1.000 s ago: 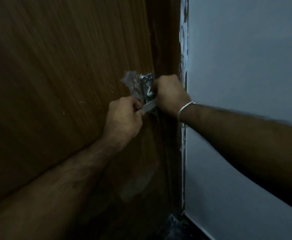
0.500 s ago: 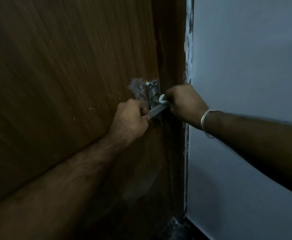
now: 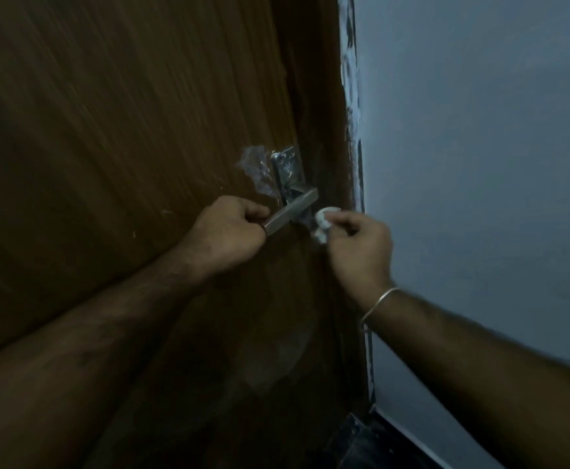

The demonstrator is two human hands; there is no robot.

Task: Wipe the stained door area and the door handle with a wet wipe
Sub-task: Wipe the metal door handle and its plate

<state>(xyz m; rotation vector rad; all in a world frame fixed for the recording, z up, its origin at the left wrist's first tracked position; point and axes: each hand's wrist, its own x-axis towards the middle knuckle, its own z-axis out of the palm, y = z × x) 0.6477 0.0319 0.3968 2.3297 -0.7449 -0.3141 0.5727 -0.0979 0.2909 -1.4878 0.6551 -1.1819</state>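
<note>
left hand (image 3: 226, 231) grips 1 door handle (image 3: 292, 210) | right hand (image 3: 358, 245) pinches 1 wet wipe (image 3: 321, 225), seemingly balled

Dim, soft, murky wide-angle view

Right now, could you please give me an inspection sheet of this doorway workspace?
Surface: wooden door, pale smear left of the metal plate.
Job's things: door handle angled down-left; wet wipe bunched, just right of the handle's base.
Clutter: nothing seen.
Hands: left hand grips the handle's free end; right hand pinches the wipe, bangle on its wrist.
Cables: nothing seen.
Surroundings: grey wall right; chipped paint along its edge; dim light.
</note>
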